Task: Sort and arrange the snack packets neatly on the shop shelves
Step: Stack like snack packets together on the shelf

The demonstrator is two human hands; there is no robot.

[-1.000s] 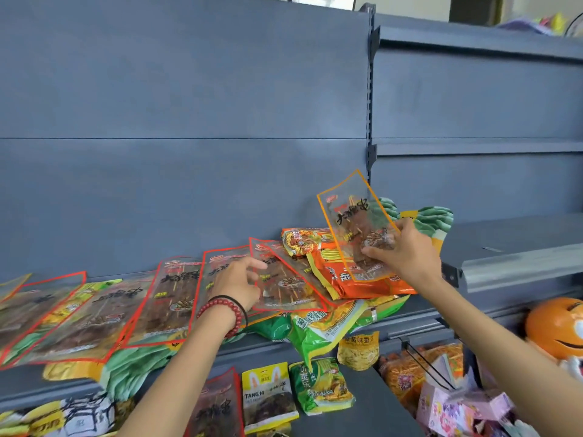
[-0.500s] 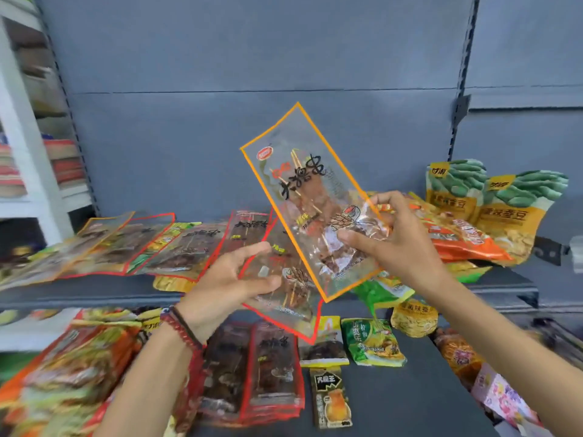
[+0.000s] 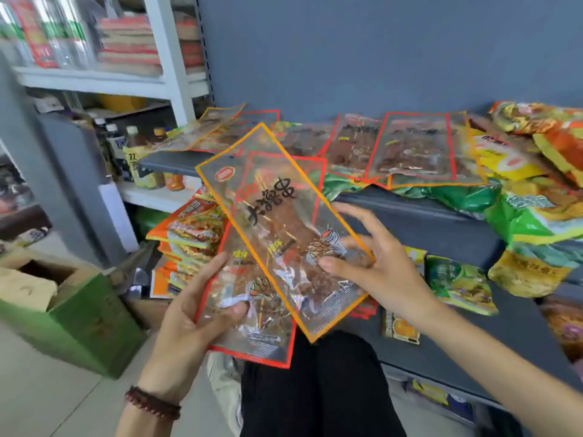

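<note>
One orange-edged clear plastic snack packet (image 3: 284,222), pinched by right hand (image 3: 375,266), overlaps red-edged clear packet (image 3: 252,335) gripped by left hand (image 3: 189,313), before grey metal shelf (image 3: 419,222); sorting apparently underway, next likely laying each beside its like.

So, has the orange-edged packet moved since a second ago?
Yes. The orange-edged packet has come off the shelf toward the person, now in front of its edge, in the right hand.

Dark red bead bracelet (image 3: 153,402) at seven o'clock, below my left hand (image 3: 189,320); black trousers (image 3: 318,389) at six o'clock.
</note>
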